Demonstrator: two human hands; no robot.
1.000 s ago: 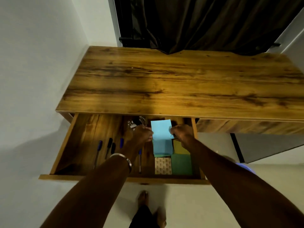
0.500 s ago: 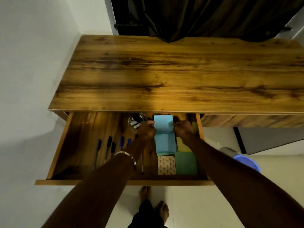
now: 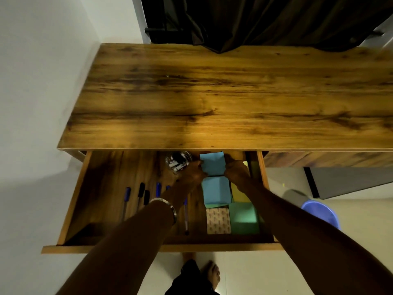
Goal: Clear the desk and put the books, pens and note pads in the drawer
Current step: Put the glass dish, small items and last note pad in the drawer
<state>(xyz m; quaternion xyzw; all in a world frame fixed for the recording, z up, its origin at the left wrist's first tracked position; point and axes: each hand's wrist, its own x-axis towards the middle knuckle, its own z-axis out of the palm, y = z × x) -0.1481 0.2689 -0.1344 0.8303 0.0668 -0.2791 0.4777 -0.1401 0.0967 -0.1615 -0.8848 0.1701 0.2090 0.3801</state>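
The drawer [image 3: 72, 201] under the wooden desk [image 3: 212, 99] stands pulled out. Both my hands reach into its back right part. My left hand [image 3: 192, 174] and my right hand [image 3: 236, 172] pinch the two sides of a light blue note pad [image 3: 212, 162] near the drawer's back. Below it lie another blue pad [image 3: 215, 190], a yellow pad [image 3: 239, 193], a green pad [image 3: 243, 218] and a patterned pad [image 3: 218, 220]. Several pens [image 3: 141, 191] lie in the drawer's middle, partly hidden by my left forearm.
A clear glass jar [image 3: 178, 161] of small dark items lies in the drawer just left of my left hand. A dark curtain [image 3: 255, 20] hangs behind the desk. A blue bucket [image 3: 321, 211] stands on the floor at the right. A white wall borders the left.
Both hands have carried the light blue pad farther toward the drawer's back, off the lower blue pad. The camera has shifted slightly.
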